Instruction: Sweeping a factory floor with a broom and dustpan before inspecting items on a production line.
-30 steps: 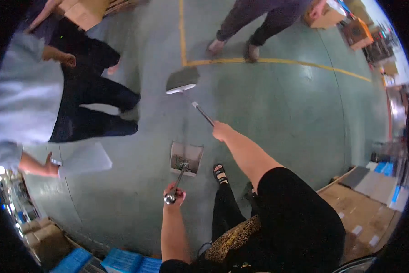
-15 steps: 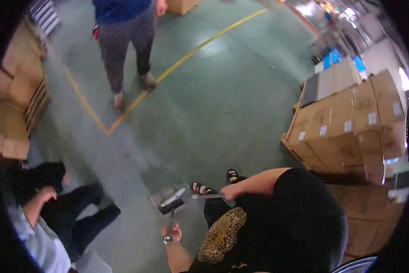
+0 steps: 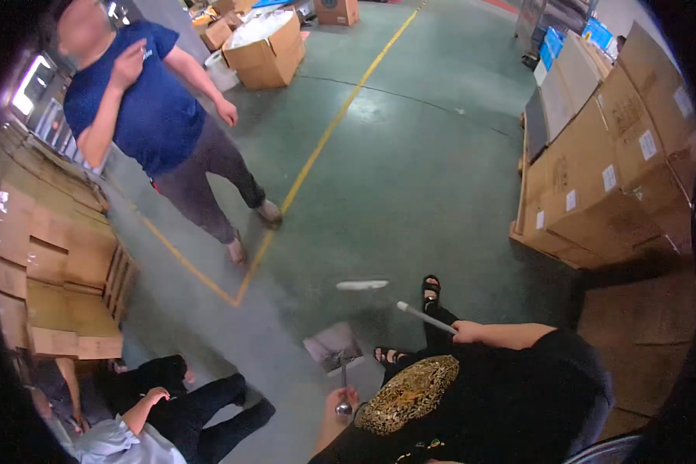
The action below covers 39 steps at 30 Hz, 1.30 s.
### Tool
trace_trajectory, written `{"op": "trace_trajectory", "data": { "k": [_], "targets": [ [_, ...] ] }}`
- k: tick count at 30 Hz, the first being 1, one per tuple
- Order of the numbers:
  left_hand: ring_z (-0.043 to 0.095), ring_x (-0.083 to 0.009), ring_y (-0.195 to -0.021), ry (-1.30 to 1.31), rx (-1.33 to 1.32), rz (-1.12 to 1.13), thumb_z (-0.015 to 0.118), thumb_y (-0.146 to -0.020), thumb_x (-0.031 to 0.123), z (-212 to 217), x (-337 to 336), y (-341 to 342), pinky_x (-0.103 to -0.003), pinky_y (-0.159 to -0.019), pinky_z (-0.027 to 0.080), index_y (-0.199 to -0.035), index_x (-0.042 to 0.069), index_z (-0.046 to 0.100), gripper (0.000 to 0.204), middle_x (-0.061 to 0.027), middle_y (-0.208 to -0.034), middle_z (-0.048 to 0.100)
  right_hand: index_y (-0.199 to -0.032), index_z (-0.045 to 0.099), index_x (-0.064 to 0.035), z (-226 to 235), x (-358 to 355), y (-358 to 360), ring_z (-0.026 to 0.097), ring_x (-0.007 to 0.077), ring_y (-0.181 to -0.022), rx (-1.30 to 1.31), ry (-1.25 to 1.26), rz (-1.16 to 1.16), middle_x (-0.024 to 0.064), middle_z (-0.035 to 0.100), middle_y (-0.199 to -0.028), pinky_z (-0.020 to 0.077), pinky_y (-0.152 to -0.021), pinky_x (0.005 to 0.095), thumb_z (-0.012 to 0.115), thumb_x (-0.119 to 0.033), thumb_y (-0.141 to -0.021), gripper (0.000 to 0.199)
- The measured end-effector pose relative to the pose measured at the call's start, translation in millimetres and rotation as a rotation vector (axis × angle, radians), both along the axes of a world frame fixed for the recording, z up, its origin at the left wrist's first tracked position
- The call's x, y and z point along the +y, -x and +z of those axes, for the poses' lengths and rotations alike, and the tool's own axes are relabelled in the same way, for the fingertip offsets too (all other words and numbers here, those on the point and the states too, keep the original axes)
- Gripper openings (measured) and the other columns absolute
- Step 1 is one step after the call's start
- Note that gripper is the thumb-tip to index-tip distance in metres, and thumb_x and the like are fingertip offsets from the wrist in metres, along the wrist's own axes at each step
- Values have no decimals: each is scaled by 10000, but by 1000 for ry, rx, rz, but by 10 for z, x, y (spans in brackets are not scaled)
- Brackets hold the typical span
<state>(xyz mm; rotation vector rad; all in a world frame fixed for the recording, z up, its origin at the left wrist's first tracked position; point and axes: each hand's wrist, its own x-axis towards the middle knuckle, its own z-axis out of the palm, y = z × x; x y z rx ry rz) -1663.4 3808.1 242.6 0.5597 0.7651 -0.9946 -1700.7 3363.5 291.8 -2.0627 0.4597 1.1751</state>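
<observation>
Dustpan [image 3: 323,344] blurry, perhaps debris [image 3: 338,358] inside, left grip [image 3: 343,400] round handle [image 3: 343,377], right grip [image 3: 468,332] round pole [image 3: 427,317].

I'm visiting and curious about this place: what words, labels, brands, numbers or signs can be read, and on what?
No text is readable.
White labels on the stacked cartons at right: too small.
Dark print on those cartons: too blurred.
Pale mark on the blue shirt: too small.

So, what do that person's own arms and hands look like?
The left hand and right hand are bare, without gloves. The right forearm is bare too, coming out of a short black sleeve. The left forearm is also uncovered.
</observation>
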Motion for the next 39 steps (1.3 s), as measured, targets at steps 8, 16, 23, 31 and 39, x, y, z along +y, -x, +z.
{"op": "trace_trajectory", "data": {
  "k": [8,16,23,31,39],
  "targets": [
    [388,-111,-467,96,142,-138,379,-783,128,1004,-809,-1514,-240,-433,304,-617,72,372,175,9,-530,372,-945,482,35,587,-795,-959,547,286,-724,18,67,-440,177,547,-767,438,-610,368,570,-185,-645,382],
    [398,-94,-416,1,208,-59,410,-745,120,1264,-2020,-2918,-238,-399,304,-662,69,414,97,19,-521,401,-747,377,-50,581,-1747,-1512,357,182,-348,203,-239,-1219,55,340,-454,260,-319,342,481,-71,-715,111],
    [379,-102,-432,251,101,-22,377,-772,106,1344,-3160,-4431,-230,-421,308,-863,-2,430,151,11,-561,395,-786,421,42,20,-2683,-2361,449,222,-440,95,-110,-1247,108,451,-549,355,-380,344,474,-60,-726,129],
    [416,-99,-423,236,141,-158,416,-710,108,1096,-4009,-6812,-227,-396,305,-714,38,426,71,-3,-557,461,-729,470,41,154,-3289,-3926,468,218,-448,-5,13,-1095,119,482,-570,364,-399,338,511,-92,-699,142],
    [368,-94,-395,54,110,-118,425,-687,131,693,-4375,-8659,-223,-382,287,-641,63,395,87,19,-491,406,-793,520,66,105,-3906,-6022,516,240,-501,-12,241,-690,152,534,-658,401,-443,345,562,-161,-657,268]
  ]
}}
